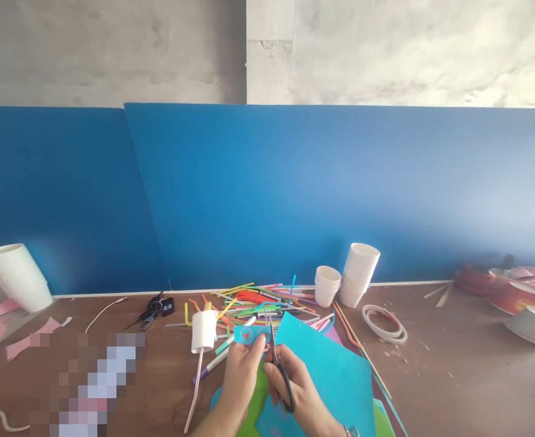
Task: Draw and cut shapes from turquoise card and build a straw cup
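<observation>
Pinched in my left hand point(244, 373) is a small strip of blue paper point(244, 335) with a red heart inside a pale ring drawn on it. My right hand point(297, 383) grips black-handled scissors point(286, 385), whose blades point away from me, up against the strip's right end. Under both hands lie larger sheets: a blue paper sheet point(335, 370) and part of a green sheet point(257, 403). Left of my hands, a white paper cup point(204, 331) sits upside down with yellow and orange straws at its top and a pale straw point(195, 391) below it.
Colourful straws and markers point(253, 303) are heaped behind my hands. White cups point(327, 285) and a cup stack point(359, 273) stand by the blue partition point(294, 194). A tape roll point(384, 323) lies right, keys point(155, 309) left, bowls point(534, 325) far right.
</observation>
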`<state>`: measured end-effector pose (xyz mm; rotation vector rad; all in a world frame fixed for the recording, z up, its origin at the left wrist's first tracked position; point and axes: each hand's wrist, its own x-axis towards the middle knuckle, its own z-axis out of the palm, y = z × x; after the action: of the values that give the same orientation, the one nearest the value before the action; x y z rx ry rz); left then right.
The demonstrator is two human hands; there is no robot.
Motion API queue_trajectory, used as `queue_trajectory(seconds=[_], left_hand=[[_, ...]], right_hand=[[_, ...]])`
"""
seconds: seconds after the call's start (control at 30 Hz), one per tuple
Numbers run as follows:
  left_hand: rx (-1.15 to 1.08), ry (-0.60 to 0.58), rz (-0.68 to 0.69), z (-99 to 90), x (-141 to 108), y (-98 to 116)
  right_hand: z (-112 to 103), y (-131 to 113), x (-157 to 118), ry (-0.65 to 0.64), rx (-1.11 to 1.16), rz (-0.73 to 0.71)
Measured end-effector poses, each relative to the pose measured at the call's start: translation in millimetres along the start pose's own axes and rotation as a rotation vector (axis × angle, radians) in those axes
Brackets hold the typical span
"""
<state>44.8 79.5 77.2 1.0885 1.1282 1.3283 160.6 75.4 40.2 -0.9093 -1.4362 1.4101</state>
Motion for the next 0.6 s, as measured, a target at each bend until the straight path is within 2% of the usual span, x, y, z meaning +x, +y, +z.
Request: queue_trajectory(seconds=[0.4, 0.6], left_hand=[[-0.005, -0.086, -0.025, -10.6, 10, -3], [0.043, -0.042, -0.100, -15.1, 11, 5]], right_hand=[[-2, -4, 3, -0.022, 0.017, 0.035], [-4, -3, 4, -0.019, 0.014, 0.047]])
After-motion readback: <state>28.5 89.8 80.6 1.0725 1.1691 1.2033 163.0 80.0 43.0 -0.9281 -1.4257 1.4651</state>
